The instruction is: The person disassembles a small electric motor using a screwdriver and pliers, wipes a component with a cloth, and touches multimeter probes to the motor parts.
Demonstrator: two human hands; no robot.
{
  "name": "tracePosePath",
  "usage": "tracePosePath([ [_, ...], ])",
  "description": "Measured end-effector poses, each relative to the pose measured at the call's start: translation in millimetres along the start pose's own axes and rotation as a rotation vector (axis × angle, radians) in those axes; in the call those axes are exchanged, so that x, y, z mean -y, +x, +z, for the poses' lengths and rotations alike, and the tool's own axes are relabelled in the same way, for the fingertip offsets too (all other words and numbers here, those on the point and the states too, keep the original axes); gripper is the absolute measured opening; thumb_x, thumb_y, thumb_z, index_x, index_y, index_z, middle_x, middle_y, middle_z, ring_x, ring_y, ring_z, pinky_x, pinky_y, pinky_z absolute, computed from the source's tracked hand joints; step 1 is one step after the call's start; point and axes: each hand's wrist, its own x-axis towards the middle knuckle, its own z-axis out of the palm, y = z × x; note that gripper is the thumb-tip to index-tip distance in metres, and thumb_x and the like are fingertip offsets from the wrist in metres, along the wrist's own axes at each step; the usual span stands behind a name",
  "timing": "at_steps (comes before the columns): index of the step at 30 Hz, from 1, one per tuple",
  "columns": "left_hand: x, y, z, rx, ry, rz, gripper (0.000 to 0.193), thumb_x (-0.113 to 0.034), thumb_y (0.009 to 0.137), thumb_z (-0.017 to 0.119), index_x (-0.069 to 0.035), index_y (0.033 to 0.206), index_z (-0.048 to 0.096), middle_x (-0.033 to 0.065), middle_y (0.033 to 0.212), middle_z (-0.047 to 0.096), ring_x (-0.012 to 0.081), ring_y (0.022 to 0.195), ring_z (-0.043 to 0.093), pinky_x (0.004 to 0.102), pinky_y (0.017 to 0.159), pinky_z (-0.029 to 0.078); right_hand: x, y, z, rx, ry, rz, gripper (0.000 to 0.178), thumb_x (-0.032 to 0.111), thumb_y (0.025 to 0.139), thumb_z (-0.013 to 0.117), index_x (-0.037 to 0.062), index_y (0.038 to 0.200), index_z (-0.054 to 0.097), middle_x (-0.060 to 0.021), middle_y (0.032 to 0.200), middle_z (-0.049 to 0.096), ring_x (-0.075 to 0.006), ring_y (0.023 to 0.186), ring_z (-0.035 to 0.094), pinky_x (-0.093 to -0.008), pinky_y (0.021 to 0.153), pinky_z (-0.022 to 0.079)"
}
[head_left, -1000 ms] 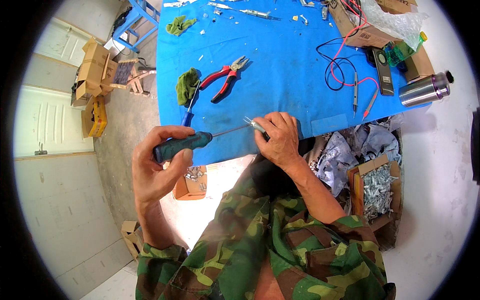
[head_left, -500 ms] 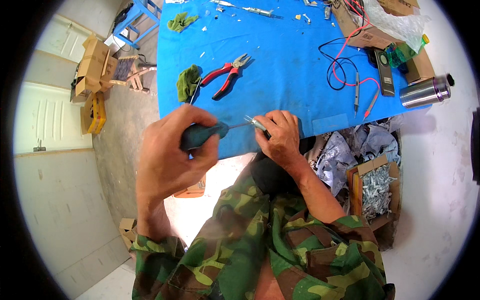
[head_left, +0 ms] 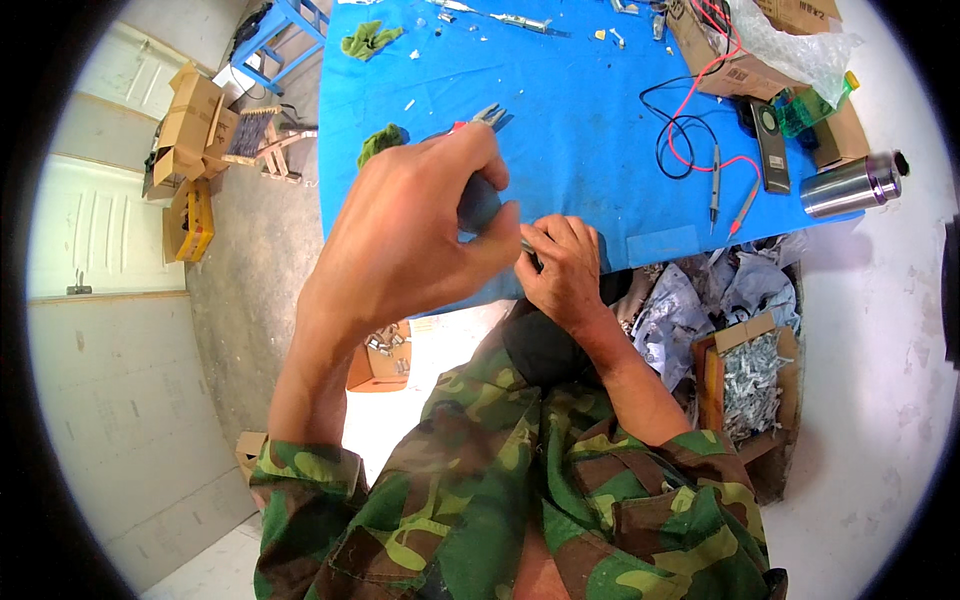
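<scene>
My left hand is closed around the dark, rounded handle of a screwdriver, raised over the near edge of the blue table. Its shaft is hidden behind the fingers. Close beside it, my right hand pinches a small metal part, most of which the fingers cover. Beyond the left hand, only the jaws of the red-handled pliers show clearly. A green cloth lies partly behind that hand.
A blue cloth covers the table. Right are red and black test probes, a dark flat device and a steel flask. Below stand a carton of metal scraps and a box of small metal pieces.
My left hand has moved right and away from me with the screwdriver, now covering most of the pliers and the shaft. My right hand stays nearly in place, still pinching the metal part.
</scene>
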Motion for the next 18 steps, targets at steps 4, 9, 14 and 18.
tracePosePath([
  [4,6,5,-2,0.031,-0.083,-0.08,0.019,-0.013,0.08,0.076,-0.003,0.089,0.063,0.0106,0.07,0.063,0.0197,0.059,0.06,0.0336,0.057,0.049,0,3,-7,0.053,0.01,-0.002,0.028,0.011,0.08,0.075,0.011,0.107,0.074,-0.0043,0.098,0.064,-0.0265,0.095,0.061,-0.0432,0.083,0.044],
  [9,9,8,-9,0.07,-0.106,-0.139,0.019,-0.016,0.084,0.074,-0.002,0.091,0.064,0.011,0.069,0.063,0.0156,0.059,0.056,0.033,0.056,0.048,-8,22,-28,0.126,0.219,0.005,0.031,0.01,0.081,0.077,0.0078,0.112,0.072,-0.0101,0.107,0.069,-0.033,0.098,0.066,-0.0456,0.087,0.051],
  [14,2,8,-4,0.093,-0.017,-0.094,0.025,-0.024,0.089,0.075,-0.002,0.092,0.063,0.0125,0.073,0.063,0.0218,0.062,0.059,0.0358,0.058,0.049,17,69,-64,0.235,0.645,-0.067,0.046,0.013,0.082,0.082,0.004,0.124,0.065,-0.0129,0.114,0.07,-0.0297,0.106,0.069,-0.0412,0.093,0.055],
  [18,4,8,1,-0.043,0.108,0.093,0.032,-0.032,0.092,0.074,-0.002,0.093,0.062,0.0145,0.089,0.065,0.0329,0.077,0.064,0.0421,0.066,0.052,64,86,-79,0.199,0.859,0.031,0.05,0.017,0.086,0.082,0.0018,0.128,0.061,-0.0121,0.117,0.07,-0.0201,0.107,0.068,-0.0373,0.092,0.055],
])
